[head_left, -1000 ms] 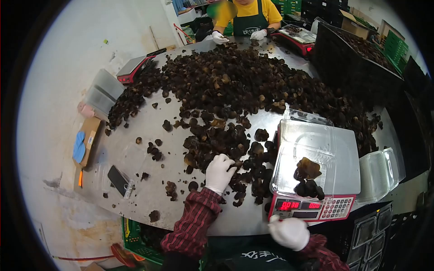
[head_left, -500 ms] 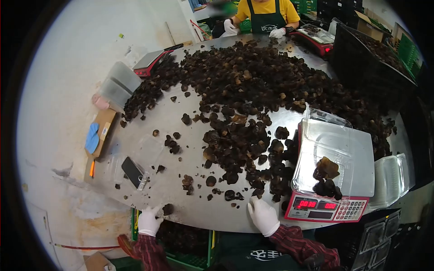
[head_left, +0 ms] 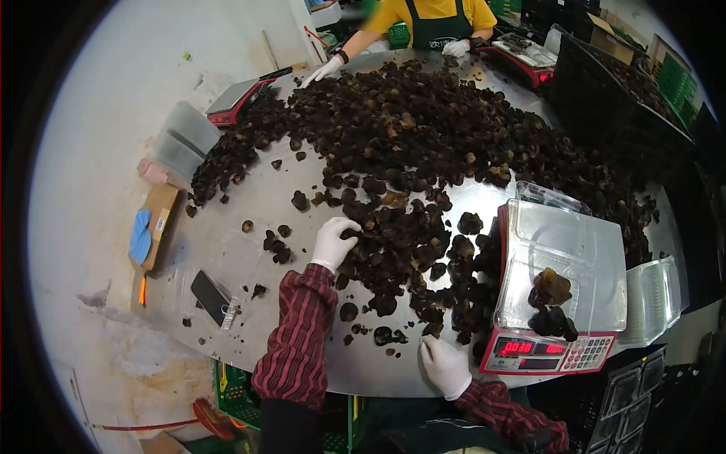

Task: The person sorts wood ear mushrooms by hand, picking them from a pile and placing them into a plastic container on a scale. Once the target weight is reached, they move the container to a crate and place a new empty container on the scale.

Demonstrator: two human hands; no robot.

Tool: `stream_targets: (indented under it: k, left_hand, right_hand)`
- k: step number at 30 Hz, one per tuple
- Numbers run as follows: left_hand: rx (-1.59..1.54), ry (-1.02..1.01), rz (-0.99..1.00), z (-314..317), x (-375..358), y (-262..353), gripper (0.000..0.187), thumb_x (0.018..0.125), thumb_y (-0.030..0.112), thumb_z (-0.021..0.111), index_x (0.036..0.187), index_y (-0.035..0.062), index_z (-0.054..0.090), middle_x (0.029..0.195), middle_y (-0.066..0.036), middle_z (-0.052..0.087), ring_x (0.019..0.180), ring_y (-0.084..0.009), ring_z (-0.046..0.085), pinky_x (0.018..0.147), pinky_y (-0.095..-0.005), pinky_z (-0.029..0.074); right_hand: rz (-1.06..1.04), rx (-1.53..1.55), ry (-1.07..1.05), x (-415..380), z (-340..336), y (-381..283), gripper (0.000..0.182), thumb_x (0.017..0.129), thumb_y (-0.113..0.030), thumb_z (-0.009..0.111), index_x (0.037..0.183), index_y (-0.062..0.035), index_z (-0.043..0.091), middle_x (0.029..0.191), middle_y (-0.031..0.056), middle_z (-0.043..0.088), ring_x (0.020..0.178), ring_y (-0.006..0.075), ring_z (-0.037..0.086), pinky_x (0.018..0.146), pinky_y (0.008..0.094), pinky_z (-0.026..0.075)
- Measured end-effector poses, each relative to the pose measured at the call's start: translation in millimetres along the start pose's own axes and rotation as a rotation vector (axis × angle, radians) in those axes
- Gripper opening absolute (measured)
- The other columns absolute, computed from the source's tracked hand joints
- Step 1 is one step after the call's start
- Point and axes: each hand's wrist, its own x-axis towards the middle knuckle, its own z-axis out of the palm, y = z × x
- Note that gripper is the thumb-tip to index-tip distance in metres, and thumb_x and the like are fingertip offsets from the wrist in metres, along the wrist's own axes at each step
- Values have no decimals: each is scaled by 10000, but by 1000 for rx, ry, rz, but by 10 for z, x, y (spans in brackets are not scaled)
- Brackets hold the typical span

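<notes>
My left hand, in a white glove, reaches into the near left side of a heap of dark wood ear mushrooms. Its fingers curl round a dark mushroom at the heap's edge. Near the table's front edge rests my right hand, also gloved, with fingers bent together; what they hold, if anything, is hidden. A single mushroom lies just beyond its fingertips. To the right stands a red and silver scale with lit red digits, bearing a clear plastic tray with a few mushrooms in it.
Across the metal table, a co-worker's gloved hand touches the heap's far left. At left lie a phone, clear trays and a cardboard box. A green crate sits below the front edge; stacked clear trays stand right.
My left hand has moved from the front edge, above the crate, forward and right to the heap. My right hand has barely moved. The co-worker's arm has stretched out to the heap's far left.
</notes>
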Motion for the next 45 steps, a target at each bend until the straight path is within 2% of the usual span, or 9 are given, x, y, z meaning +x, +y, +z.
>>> stream_targets:
  k: [5, 8, 12, 15, 21, 29, 33, 38, 45]
  left_hand:
    - [-691, 182, -302, -286, -247, -5, 184, 733, -76, 573, 875, 12, 651, 853, 7, 610, 761, -56, 548, 672, -204, 445]
    - [-658, 132, -370, -518, -504, 137, 198, 749, -72, 575, 919, 1, 647, 894, -13, 619, 799, -78, 572, 690, -217, 464]
    - [-217, 38, -153, -474, -680, 267, 481, 699, 34, 707, 1169, 109, 636, 1074, -84, 587, 1034, -211, 556, 905, -290, 438]
    - [80, 23, 13, -183, -748, 164, 465, 678, 45, 721, 1133, 112, 650, 1123, -115, 564, 1021, -245, 565, 893, -301, 454]
    - [-184, 115, -189, -178, -770, 233, 204, 679, 8, 681, 878, 40, 654, 971, -100, 613, 905, -253, 611, 824, -320, 488]
    - [-3, -327, 128, -18, -1176, 998, 200, 714, 27, 629, 902, 93, 616, 1189, -66, 546, 1073, -286, 550, 856, -366, 486]
    - [-33, -286, 77, 166, -1136, 945, 174, 707, 24, 615, 868, 85, 585, 1059, -63, 590, 951, -286, 600, 776, -360, 500]
    - [-395, -82, 81, 146, -1063, 1116, 205, 638, -38, 632, 826, 13, 570, 934, -89, 610, 903, -221, 613, 819, -289, 477]
    - [-631, 41, 382, -29, -706, 2534, 261, 650, -92, 686, 869, 34, 617, 1084, -115, 599, 996, -224, 600, 844, -307, 483]
  right_hand:
    - [9, 20, -1, 10, -21, -15, 93, 839, -142, 624, 909, -82, 633, 723, 90, 618, 634, 260, 623, 550, 355, 496]
    - [10, 33, -2, 19, -32, -21, 95, 834, -131, 631, 915, -81, 637, 733, 90, 624, 639, 259, 627, 559, 351, 501]
    - [-51, 25, 73, 7, 19, 14, 128, 834, -150, 640, 941, -87, 610, 666, 62, 555, 584, 226, 592, 510, 346, 474]
    - [-16, 47, 108, -4, 5, -2, 148, 837, -150, 640, 964, -85, 603, 673, 66, 556, 600, 236, 596, 523, 355, 480]
    - [62, 68, 167, -30, -55, 7, 236, 836, -162, 653, 1035, -58, 580, 692, 76, 551, 601, 256, 585, 539, 354, 483]
    - [142, -115, 201, 80, -36, -75, 333, 761, -166, 735, 1016, -33, 567, 705, 72, 552, 550, 239, 556, 490, 357, 459]
    - [100, -273, 83, 15, 52, -6, 243, 791, -241, 696, 850, -69, 534, 715, 92, 532, 598, 251, 571, 509, 354, 476]
    - [-127, 71, 31, -1, -279, -140, 153, 838, -204, 645, 813, -93, 543, 655, 93, 530, 563, 263, 567, 511, 363, 465]
    - [42, -70, 153, 167, -1475, -381, 162, 803, -215, 693, 824, -85, 600, 579, 85, 550, 544, 258, 582, 488, 352, 461]
